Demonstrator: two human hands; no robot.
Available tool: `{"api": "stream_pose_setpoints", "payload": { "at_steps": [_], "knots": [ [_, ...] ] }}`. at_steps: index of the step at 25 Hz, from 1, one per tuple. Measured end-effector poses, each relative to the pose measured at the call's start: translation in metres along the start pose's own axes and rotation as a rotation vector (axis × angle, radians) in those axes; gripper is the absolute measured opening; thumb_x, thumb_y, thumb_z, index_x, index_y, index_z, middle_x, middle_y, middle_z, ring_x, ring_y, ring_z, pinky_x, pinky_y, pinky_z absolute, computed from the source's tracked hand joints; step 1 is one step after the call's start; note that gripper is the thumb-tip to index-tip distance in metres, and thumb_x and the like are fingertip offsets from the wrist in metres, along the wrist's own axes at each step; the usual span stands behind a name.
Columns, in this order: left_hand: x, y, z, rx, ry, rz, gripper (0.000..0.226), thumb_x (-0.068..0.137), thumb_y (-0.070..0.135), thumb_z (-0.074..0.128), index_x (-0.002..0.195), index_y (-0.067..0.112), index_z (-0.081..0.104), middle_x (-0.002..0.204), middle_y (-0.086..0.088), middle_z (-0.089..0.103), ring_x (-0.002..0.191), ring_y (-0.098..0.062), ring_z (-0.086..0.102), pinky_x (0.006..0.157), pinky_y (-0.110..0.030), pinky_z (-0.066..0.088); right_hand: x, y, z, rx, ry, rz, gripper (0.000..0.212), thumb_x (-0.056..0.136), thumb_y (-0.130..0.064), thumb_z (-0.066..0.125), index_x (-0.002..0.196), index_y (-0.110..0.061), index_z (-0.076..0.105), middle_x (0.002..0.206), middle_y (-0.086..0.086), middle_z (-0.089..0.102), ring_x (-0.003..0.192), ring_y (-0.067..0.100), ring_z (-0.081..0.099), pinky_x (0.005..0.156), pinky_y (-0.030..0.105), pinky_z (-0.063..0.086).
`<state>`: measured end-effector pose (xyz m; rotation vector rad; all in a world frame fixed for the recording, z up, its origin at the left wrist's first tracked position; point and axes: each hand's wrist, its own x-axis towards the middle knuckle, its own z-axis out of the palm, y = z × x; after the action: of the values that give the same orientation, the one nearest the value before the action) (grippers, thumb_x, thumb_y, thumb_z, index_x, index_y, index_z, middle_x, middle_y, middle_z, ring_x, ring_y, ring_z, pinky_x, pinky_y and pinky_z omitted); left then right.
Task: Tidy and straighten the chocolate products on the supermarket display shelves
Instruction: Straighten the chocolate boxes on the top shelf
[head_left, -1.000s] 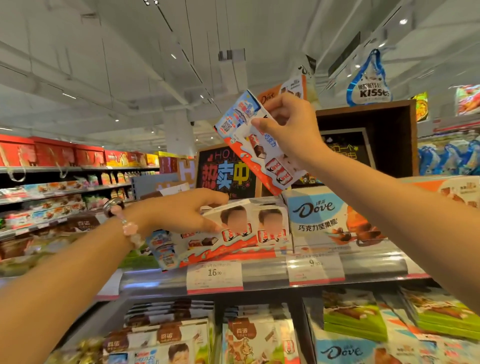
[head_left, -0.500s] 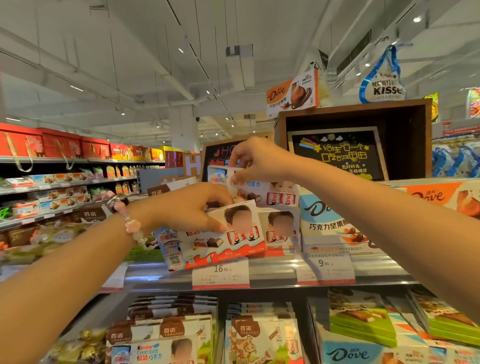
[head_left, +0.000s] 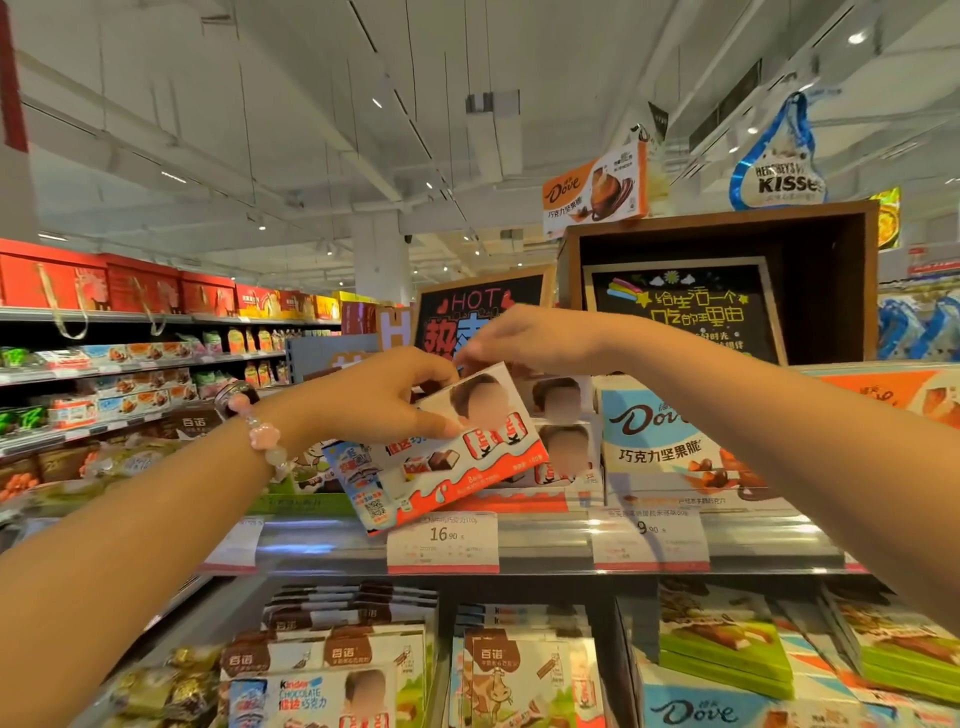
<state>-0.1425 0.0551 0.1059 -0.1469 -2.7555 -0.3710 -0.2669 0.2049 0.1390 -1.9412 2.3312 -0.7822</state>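
Kinder box (head_left: 457, 457) at top shelf (head_left: 545, 545) front edge, long axis left-right, tilted: right end high, face toward camera. Left hand (head_left: 379, 395) grip holds its upper left, thumb across the face. Right hand (head_left: 524, 340) pinches the top edge. More Kinder boxes (head_left: 563, 431) behind; Dove box (head_left: 670, 441) just beside, right.

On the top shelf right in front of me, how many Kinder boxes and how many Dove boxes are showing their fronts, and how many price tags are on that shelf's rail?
Kinder boxes: 3, one tilted, two stacked behind
Dove box: 1
Price tags: 2, 16.90 and 9.90
Total: 6
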Motion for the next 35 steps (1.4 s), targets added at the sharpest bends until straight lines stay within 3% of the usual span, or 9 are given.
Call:
{"api": "stream_pose_setpoints", "payload": {
  "at_steps": [3,7,11,15,20,22,27,32,35],
  "knots": [
    [0.001,0.002,-0.001,-0.061,0.020,0.051,0.017,0.084,0.023,0.067,0.100,0.019,0.063,0.096,0.004,0.070,0.084,-0.004,0.066,0.075,-0.026,0.055,-0.014,-0.005,-0.012,0.113,0.055,-0.052,0.035,0.093,-0.035,0.053,0.122,-0.015,0.057,0.106,-0.006,0.067,0.094,-0.003,0.063,0.089,0.018,0.046],
    [0.006,0.005,0.004,-0.178,0.124,0.039,0.021,0.078,0.023,0.071,0.096,0.017,0.062,0.094,-0.001,0.072,0.081,-0.011,0.068,0.074,-0.029,0.056,-0.022,-0.010,-0.007,-0.177,0.072,-0.138,0.036,0.084,-0.011,0.066,0.119,-0.016,0.058,0.096,-0.018,0.056,0.067,-0.022,0.052,0.060,0.002,0.041],
    [0.009,0.004,0.002,-0.169,0.295,-0.006,0.051,0.055,0.043,0.080,0.095,0.019,0.061,0.091,0.004,0.069,0.079,-0.010,0.065,0.068,-0.026,0.054,-0.033,-0.004,-0.024,0.083,0.264,-0.066,0.023,0.083,-0.003,0.062,0.098,-0.019,0.066,0.093,-0.010,0.065,0.086,0.006,0.064,0.067,0.021,0.055],
    [0.013,0.001,-0.006,-0.101,0.262,-0.067,0.087,0.039,0.057,0.079,0.115,0.022,0.053,0.101,0.009,0.064,0.091,-0.005,0.062,0.081,-0.024,0.050,-0.046,0.006,-0.055,0.419,0.572,0.037,0.025,0.080,0.005,0.058,0.087,-0.018,0.063,0.093,0.001,0.067,0.088,0.021,0.067,0.068,0.031,0.056],
    [0.016,0.000,0.005,0.110,0.009,-0.092,0.073,0.045,0.059,0.079,0.106,0.030,0.053,0.101,0.025,0.050,0.094,0.002,0.051,0.075,-0.014,0.040,-0.054,0.015,-0.067,0.423,0.873,0.041,0.023,0.084,0.005,0.055,0.088,-0.018,0.059,0.100,0.002,0.065,0.093,0.022,0.065,0.071,0.037,0.058],
    [0.019,-0.002,0.012,0.134,-0.008,-0.043,0.057,0.054,0.048,0.084,0.100,0.024,0.061,0.098,0.017,0.059,0.089,-0.001,0.055,0.073,-0.019,0.046,-0.053,0.019,-0.060,0.306,0.840,0.057,0.021,0.084,0.004,0.055,0.091,-0.016,0.059,0.112,0.004,0.060,0.101,0.021,0.060,0.067,0.032,0.056],
    [0.019,-0.006,0.017,0.151,0.044,0.017,0.040,0.066,0.037,0.082,0.099,0.021,0.066,0.094,0.009,0.065,0.084,-0.004,0.059,0.071,-0.022,0.049,-0.045,0.023,-0.032,0.110,0.754,-0.025,0.018,0.085,-0.001,0.058,0.096,-0.015,0.061,0.099,-0.002,0.060,0.097,0.011,0.055,0.065,0.006,0.041],
    [0.013,-0.011,0.021,0.240,0.190,0.029,0.054,0.061,0.049,0.080,0.108,0.028,0.063,0.101,0.013,0.034,0.102,-0.008,0.031,0.084,-0.019,0.033,-0.039,0.010,-0.028,0.190,0.682,-0.102,0.019,0.082,0.003,0.059,0.091,-0.015,0.060,0.087,-0.007,0.060,0.084,0.002,0.057,0.064,0.005,0.043],
    [0.010,-0.014,0.025,0.327,0.232,0.065,0.055,0.063,0.051,0.078,0.112,0.031,0.064,0.120,0.009,0.025,0.116,-0.004,0.016,0.101,-0.032,0.026,-0.043,0.009,-0.040,0.266,0.600,-0.136,0.023,0.079,0.010,0.055,0.086,-0.012,0.060,0.078,0.000,0.064,0.077,0.005,0.061,0.069,0.013,0.049]
  ]
}}
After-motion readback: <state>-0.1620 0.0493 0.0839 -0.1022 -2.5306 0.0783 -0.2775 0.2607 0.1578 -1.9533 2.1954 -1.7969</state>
